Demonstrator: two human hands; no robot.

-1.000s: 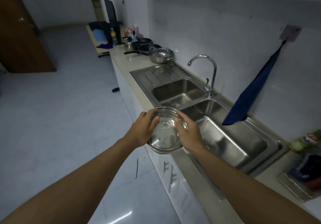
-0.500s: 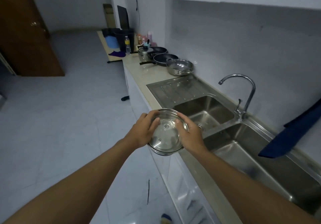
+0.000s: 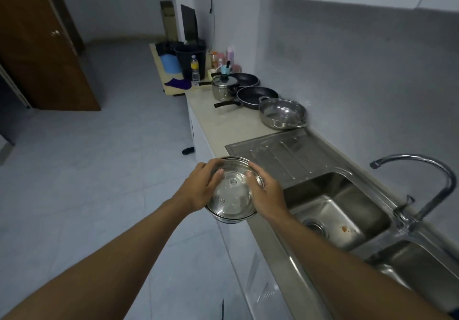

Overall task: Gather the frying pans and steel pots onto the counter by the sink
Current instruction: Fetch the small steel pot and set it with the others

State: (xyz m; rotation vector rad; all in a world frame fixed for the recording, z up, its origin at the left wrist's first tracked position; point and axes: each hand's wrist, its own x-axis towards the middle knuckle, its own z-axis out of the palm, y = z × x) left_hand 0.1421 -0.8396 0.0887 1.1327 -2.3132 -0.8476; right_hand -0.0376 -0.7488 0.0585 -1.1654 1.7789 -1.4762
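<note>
Currently: steel pot, glass lid uppermost, held in the air over the counter's front edge, beside the drainboard's near left corner. Body round, no long axis; side handles hidden. Left hand and right hand grip opposite sides, fingers curled over the lid rim. Nearer frying pan at the far end, handle toward front edge.

Black frying pans, two — the far pan and the near pan. Steel pots, three — lidded pot, wide two-handled pot, glass-lidded pot. Two sink basins, one faucet, one water bottle.
</note>
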